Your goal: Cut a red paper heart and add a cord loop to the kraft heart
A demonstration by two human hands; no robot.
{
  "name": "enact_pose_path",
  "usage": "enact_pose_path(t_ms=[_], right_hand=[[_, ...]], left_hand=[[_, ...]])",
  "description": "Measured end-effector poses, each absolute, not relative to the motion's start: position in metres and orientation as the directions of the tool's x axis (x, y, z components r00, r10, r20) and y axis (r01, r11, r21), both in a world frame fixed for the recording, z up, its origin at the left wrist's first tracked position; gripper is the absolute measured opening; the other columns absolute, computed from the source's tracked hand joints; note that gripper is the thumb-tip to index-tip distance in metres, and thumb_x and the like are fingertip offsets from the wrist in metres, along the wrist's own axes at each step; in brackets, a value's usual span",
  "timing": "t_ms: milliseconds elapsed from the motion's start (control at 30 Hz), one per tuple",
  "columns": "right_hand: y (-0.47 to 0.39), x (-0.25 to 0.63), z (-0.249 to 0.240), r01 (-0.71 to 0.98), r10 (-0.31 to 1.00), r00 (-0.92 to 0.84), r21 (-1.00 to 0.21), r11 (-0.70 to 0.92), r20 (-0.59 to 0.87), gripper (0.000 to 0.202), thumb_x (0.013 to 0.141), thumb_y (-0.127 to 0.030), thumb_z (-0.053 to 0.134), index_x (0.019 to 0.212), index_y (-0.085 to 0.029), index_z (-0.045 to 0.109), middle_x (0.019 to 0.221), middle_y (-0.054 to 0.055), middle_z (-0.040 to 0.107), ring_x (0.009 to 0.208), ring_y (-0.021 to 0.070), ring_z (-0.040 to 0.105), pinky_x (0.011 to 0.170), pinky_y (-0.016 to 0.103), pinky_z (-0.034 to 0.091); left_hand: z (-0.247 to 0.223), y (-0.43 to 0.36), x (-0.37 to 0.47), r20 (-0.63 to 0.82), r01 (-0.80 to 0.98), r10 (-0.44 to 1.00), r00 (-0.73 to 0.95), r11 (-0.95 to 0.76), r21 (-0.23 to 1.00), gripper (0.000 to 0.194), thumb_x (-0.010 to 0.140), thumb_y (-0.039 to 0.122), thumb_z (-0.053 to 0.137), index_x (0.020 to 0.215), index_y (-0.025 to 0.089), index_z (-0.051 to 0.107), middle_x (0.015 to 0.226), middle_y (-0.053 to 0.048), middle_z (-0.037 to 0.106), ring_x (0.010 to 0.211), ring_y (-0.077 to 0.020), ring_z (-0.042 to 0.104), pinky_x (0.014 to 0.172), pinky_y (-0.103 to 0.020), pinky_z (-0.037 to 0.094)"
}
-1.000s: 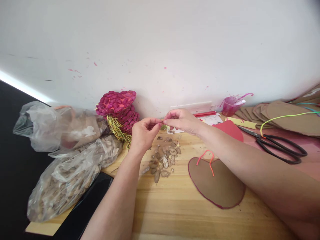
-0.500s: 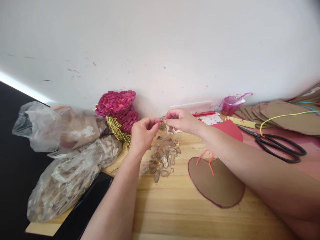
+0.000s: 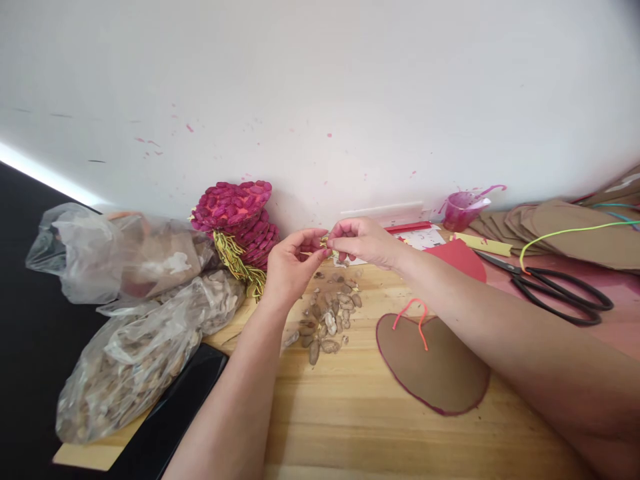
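Note:
Over the table's middle, my left hand [image 3: 289, 263] and my right hand [image 3: 367, 241] meet at the fingertips. My right thumb and fingers are pinched together. The left thumb and forefinger curve around the same small yellowish thing [image 3: 325, 239], too tiny and covered to name. Just below lies a loose pile of brown shells [image 3: 327, 313], one paler than the others. A brown heart-shaped card [image 3: 433, 370] with a dark pink edge rests below my right forearm, an orange cord [image 3: 413, 303] lying across its top.
Clear plastic bags [image 3: 130, 360] of shells stand at left beside a black flat object [image 3: 175, 400]. Stacked magenta shell-covered pieces [image 3: 233, 207] with yellow cords [image 3: 237, 263] lean at the wall. At right are black-handled scissors [image 3: 565, 290], brown cards [image 3: 570, 227] and a pink-stained cup [image 3: 461, 212].
My left thumb and forefinger have parted slightly, and the left hand has shifted a little to the right. My right hand stays nearly where it was.

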State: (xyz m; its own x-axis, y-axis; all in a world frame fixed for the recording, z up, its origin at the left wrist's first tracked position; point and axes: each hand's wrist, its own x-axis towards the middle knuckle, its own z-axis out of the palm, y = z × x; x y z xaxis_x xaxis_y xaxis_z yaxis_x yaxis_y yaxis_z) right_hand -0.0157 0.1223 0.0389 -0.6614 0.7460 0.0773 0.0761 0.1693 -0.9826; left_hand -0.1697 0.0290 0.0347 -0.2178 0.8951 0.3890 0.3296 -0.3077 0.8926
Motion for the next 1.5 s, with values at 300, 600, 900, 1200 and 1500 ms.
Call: enact_pose_path(t_ms=[300,600,900,1200,1500], right_hand=[[0.1194,-0.015,0.0417,0.067,0.739,-0.672,-0.992,0.109,0.036,0.007,0.077,-0.018,0.069,0.075,-0.017,0.062,0.07,0.0,0.064,0.056,0.0096,0.062,0.045,0.018,0.044],[0.1174,-0.0153,0.0431,0.075,0.739,-0.671,-0.986,0.148,0.06,0.005,0.077,-0.016,0.067,0.076,-0.017,0.062,0.067,0.0,0.062,0.058,0.0106,0.063,0.046,0.018,0.043],[0.1163,-0.0146,0.0462,0.087,0.739,-0.671,-0.984,0.155,0.057,0.006,0.076,-0.015,0.066,0.075,-0.017,0.061,0.066,-0.001,0.062,0.058,0.0104,0.063,0.047,0.018,0.044],[0.1161,-0.0144,0.0466,0.081,0.733,-0.678,-0.986,0.144,0.051,0.008,0.076,-0.014,0.066,0.074,-0.017,0.06,0.065,-0.001,0.062,0.055,0.0097,0.062,0.044,0.018,0.042],[0.1153,-0.0139,0.0469,0.124,0.741,-0.668,-0.972,0.199,0.066,0.006,0.075,-0.016,0.065,0.075,-0.018,0.06,0.067,-0.001,0.061,0.058,0.0108,0.063,0.047,0.019,0.044]], left_hand=[[0.0363,0.0282,-0.1671,0.371,0.326,0.89,-0.264,-0.279,0.903,0.03,0.073,0.025,0.077,0.102,0.016,0.074,0.085,-0.004,0.073,0.077,-0.0145,0.066,0.074,-0.027,0.054],[0.0383,0.0263,-0.1654,0.321,0.3,0.899,-0.297,-0.231,0.925,0.032,0.072,0.027,0.078,0.1,0.014,0.074,0.089,-0.007,0.074,0.079,-0.0157,0.067,0.072,-0.027,0.054],[0.0382,0.0264,-0.1648,0.335,0.33,0.903,-0.268,-0.241,0.913,0.032,0.074,0.028,0.077,0.103,0.014,0.074,0.091,-0.008,0.076,0.079,-0.0165,0.068,0.072,-0.027,0.054],[0.0359,0.0278,-0.166,0.274,0.242,0.911,-0.307,-0.203,0.949,0.027,0.07,0.032,0.08,0.09,0.015,0.074,0.087,-0.006,0.075,0.075,-0.0151,0.067,0.07,-0.026,0.053],[0.037,0.0276,-0.1669,0.26,0.187,0.914,-0.312,-0.209,0.96,0.034,0.067,0.03,0.083,0.096,0.014,0.073,0.089,-0.006,0.075,0.077,-0.0145,0.068,0.069,-0.025,0.053]])
